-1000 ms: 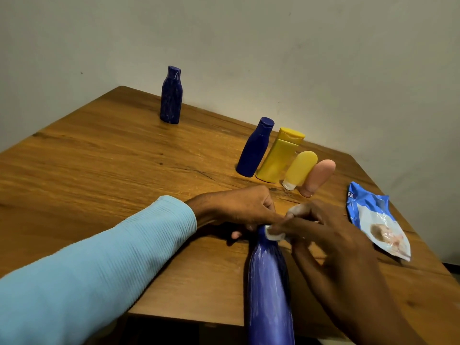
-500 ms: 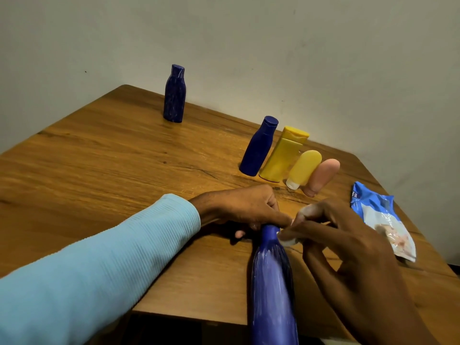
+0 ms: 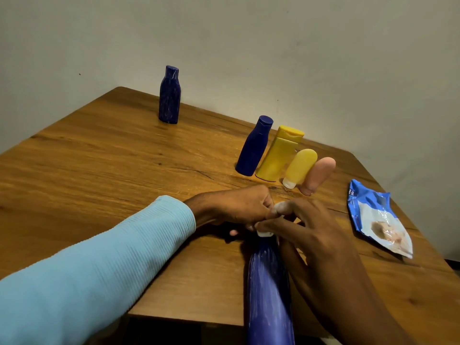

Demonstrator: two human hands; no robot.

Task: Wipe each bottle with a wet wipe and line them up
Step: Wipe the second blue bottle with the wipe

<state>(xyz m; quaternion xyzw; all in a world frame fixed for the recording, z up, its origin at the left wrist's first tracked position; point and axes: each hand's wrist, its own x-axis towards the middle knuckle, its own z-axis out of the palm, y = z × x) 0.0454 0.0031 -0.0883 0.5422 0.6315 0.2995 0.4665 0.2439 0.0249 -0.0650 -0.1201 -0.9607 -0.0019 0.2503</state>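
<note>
Wipe (image 3: 265, 233) back up at bottle (image 3: 270, 290) cap from neck, pinched in right hand (image 3: 321, 235), left hand (image 3: 239, 207) gripping cap, bottle at 6 o'clock: top pass continuing, row (image 3: 281, 155) at 1 o'clock waiting.

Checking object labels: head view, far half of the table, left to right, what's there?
lone dark blue bottle → blue bottle → yellow flip-cap bottle → small yellow tube → pink tube → wet wipe packet
</note>
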